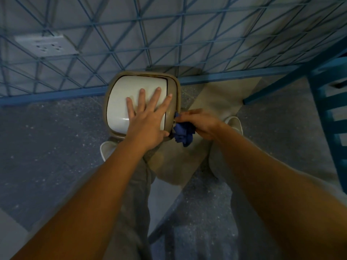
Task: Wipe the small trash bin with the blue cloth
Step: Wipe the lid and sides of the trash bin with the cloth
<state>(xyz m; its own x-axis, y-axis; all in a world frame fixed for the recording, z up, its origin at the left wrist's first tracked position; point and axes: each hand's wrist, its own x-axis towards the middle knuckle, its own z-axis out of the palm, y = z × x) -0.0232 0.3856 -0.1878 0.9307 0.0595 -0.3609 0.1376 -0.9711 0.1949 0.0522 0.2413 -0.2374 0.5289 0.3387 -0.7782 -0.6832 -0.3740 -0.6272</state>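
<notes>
The speckled grey floor (47, 139) fills most of the head view, and along its far edge stands a blue wire-mesh panel (187, 34) with a white wall socket (47, 45) behind it. A beige sheet (216, 98) lies on the floor by the foot of the panel, and the small trash bin (175, 85) stands at the sheet's left edge, close against the panel, between the person's white shoes (234, 122). Part of a blue-painted frame (330, 102) shows at the right edge. The bin has a tan plastic rim and a glossy white lid (139, 83). The left hand (148, 121) lies flat on that lid, its fingers (156, 96) straight and spread, pressing down and gripping nothing. The right hand (202, 122) has its fingers curled round the bunched blue cloth (183, 133) and holds it against the bin's right side just below the rim. The bin looks light and hollow, so it would likely slide or tip under a sideways rub, and the flat palm on top seems the sensible place to steady it. The lid may be the swinging kind and could give under hard pressure. The smooth plastic looks slippery, while the cloth is soft and limp and works best wadded in the fist.
</notes>
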